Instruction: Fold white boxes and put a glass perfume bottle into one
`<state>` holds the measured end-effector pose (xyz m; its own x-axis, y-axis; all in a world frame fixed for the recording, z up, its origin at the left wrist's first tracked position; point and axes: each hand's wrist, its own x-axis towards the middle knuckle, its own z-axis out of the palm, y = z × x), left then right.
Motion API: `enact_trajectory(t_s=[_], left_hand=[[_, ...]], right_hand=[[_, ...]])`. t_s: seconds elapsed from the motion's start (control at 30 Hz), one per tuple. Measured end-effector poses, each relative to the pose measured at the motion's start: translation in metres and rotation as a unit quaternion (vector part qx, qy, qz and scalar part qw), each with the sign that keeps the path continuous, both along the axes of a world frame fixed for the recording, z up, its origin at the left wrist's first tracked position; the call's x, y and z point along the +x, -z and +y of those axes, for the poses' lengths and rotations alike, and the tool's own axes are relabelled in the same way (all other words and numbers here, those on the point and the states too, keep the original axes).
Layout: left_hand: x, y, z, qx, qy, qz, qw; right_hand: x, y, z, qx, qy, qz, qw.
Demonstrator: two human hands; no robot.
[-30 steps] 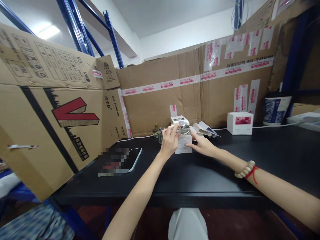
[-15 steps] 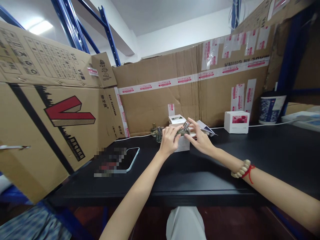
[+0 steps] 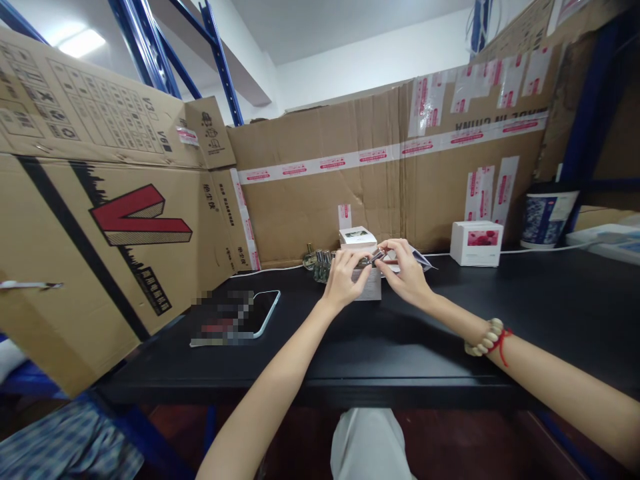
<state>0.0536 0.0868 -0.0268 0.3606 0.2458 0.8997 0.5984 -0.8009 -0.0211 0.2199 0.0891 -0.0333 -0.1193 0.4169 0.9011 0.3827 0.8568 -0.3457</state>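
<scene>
Both my hands meet over a small white carton standing on the black table. My left hand grips a small glass bottle with a silver cap at the carton's open top. My right hand pinches the cap end of the same bottle from the right. Much of the bottle is hidden by my fingers. Behind my hands sits another small white box, and several small glass bottles stand to its left.
A phone lies on the table to the left. A white box with a pink picture and a blue-patterned cup stand at the back right. Large cardboard sheets wall the left and back. Flat folded cartons lie behind my right hand.
My right hand rose from the carton's side to the bottle's cap, and both hands now close around the bottle at the carton's top. The view shifted slightly.
</scene>
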Motion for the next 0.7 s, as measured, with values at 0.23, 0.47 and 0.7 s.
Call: enact_trajectory(t_s=[0.23, 0.47, 0.7], left_hand=[[0.0014, 0.0016, 0.0057, -0.010, 0.003, -0.024, 1.000], [0.0024, 0.0045, 0.0078, 0.016, 0.006, -0.039, 0.999], [0.0042, 0.0048, 0.0059, 0.031, -0.009, -0.050, 0.998]], right_hand=[[-0.0036, -0.0060, -0.0054, -0.023, -0.015, 0.008, 1.000], [-0.0039, -0.0042, -0.0050, -0.031, -0.023, 0.025, 0.999], [-0.0002, -0.0019, -0.0030, -0.061, -0.039, 0.020, 0.997]])
